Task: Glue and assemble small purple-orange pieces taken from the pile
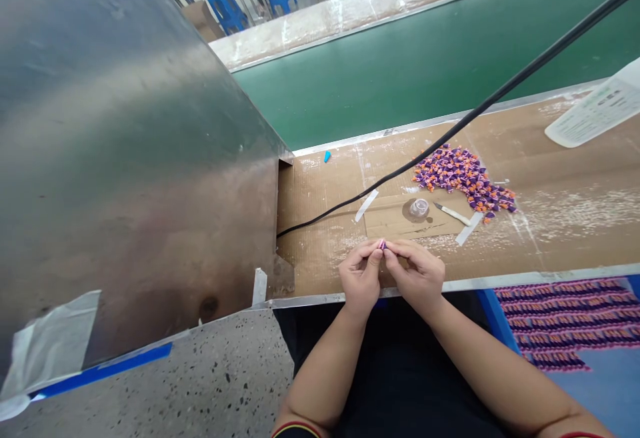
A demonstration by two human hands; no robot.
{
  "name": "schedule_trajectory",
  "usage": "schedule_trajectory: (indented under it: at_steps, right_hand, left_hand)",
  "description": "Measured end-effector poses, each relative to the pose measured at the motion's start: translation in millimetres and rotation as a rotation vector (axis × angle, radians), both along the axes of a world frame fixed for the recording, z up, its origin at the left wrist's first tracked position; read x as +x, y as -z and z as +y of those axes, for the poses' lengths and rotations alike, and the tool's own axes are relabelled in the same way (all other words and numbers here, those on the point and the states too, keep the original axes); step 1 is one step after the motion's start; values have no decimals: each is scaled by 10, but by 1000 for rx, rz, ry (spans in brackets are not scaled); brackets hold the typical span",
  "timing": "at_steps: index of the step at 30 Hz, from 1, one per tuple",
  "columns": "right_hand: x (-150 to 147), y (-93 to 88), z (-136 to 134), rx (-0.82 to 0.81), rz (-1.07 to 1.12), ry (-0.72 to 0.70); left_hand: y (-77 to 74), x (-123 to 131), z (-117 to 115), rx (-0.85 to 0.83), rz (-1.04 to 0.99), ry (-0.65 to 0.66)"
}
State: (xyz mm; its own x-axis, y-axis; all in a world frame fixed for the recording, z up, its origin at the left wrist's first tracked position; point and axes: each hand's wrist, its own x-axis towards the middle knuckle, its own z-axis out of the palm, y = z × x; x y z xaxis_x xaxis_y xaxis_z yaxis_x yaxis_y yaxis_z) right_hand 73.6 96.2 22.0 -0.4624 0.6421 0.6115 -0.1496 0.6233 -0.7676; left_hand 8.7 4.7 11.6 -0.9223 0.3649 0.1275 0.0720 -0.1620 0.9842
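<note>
In the head view, the person's left hand (361, 277) and right hand (417, 275) meet over the near edge of a cardboard-covered bench (550, 198). Both are curled in, with thumbs and forefingers pinched together on a small purple piece (383, 245), which sits between the fingertips of the two hands just above the cardboard. It is too small to make out its shape; it may match the loose ones farther back. The other fingers of each hand are folded loosely, and both forearms run down toward the bottom of the frame over dark clothing.

Beyond the hands, a small clear dish (419, 208) stands on the cardboard, and a white-handled blade (453, 214) lies just to its right. Behind these spreads a pile of purple and orange pieces (463, 178). A black cable (450, 135) crosses the bench from the upper right down to the left, where it reaches a large metal panel (115, 145). A strip of tape (367, 205) lies under the cable. A green belt (425, 71) runs behind the bench. A printed sheet (600, 108) rests at the far right, and below the bench edge on the right a blue tray (600, 385) holds rows of purple pieces.
</note>
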Motion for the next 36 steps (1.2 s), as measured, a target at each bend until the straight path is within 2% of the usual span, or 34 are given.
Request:
schedule_trajectory:
  at_steps: [5,10,36]
  right_hand:
    - [2,39,-7,-25,-6,41]
    - [12,46,-6,-31,12,41]
    - [13,35,-12,-37,40,52]
  left_hand:
    - [17,-22,-50,90,-70,148]
    - [42,-36,-57,181,-104,211]
    - [30,-47,-57,235,-197,259]
